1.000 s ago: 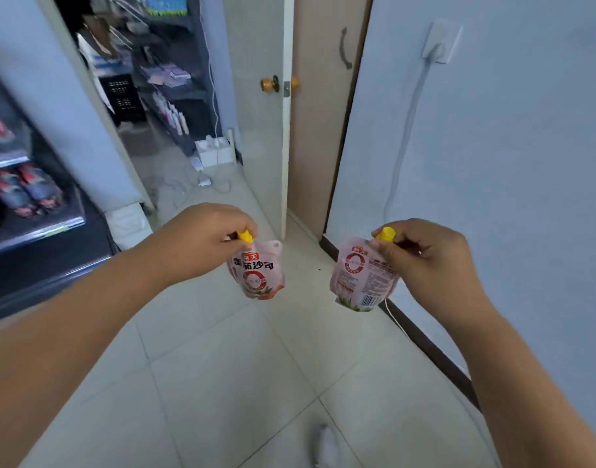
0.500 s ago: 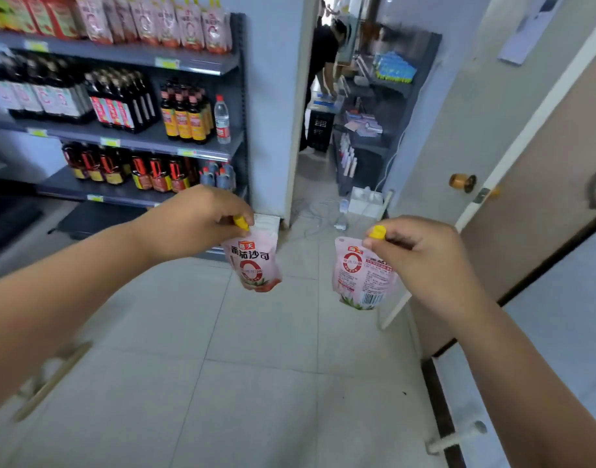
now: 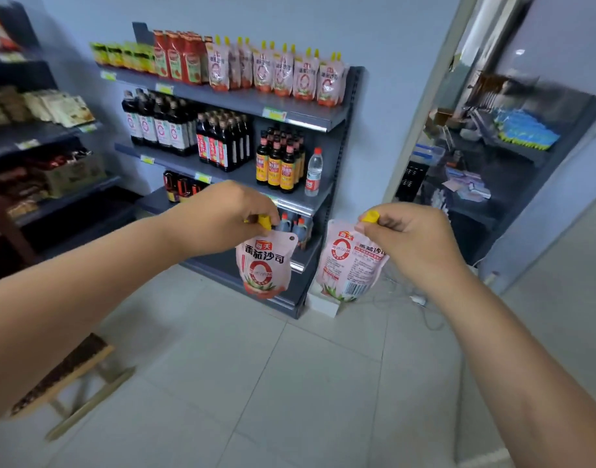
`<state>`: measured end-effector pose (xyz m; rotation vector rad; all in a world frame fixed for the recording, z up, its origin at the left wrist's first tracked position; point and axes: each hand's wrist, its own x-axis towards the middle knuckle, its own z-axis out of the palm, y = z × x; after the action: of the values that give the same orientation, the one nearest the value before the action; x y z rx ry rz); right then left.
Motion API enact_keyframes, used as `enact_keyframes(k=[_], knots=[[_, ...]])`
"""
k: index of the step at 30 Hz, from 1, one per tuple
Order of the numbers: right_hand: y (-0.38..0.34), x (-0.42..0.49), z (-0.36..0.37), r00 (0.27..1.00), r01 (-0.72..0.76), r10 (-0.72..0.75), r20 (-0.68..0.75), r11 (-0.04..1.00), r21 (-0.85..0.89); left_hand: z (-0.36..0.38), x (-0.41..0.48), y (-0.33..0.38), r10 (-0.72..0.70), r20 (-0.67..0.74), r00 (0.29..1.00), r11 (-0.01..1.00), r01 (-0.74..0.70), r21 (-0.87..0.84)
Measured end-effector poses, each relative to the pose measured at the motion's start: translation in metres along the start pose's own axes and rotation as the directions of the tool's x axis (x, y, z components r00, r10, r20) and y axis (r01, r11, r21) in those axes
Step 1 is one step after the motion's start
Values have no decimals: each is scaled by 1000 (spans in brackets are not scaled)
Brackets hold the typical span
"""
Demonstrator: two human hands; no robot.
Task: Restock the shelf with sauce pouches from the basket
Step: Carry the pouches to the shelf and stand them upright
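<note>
Stool [image 3: 63, 369] sits low, left of the shelf [image 3: 303, 114], the one thing to step round; the floor [image 3: 289, 383] before the shelf looks open. The left hand [image 3: 222, 214] pinches the left pouch [image 3: 264, 265] by its yellow cap, and the right pouch [image 3: 348, 265] hangs pinched likewise in the right hand [image 3: 411, 238], both before the shelf's lower tiers. Stand them on the top tier (spouts up), ahead of the pouch row [image 3: 283, 74], behind the lip

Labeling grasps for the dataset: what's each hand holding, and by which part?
Left hand pinches a sauce pouch by its yellow cap; right hand pinches a second pouch by its yellow cap. Both hang free.
</note>
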<state>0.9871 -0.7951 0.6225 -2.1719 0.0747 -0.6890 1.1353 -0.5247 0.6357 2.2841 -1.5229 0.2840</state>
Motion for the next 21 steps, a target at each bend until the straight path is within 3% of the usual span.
enact_keyframes(k=[17,21], knots=[[81,367,113,968,224,-229,101,973,58,-29,219,-275,-107,-152,983,993,113,35],[84,434,144,958,263,-268,98,963,55,-50,252,-334,-60,-187,981,994,75,75]])
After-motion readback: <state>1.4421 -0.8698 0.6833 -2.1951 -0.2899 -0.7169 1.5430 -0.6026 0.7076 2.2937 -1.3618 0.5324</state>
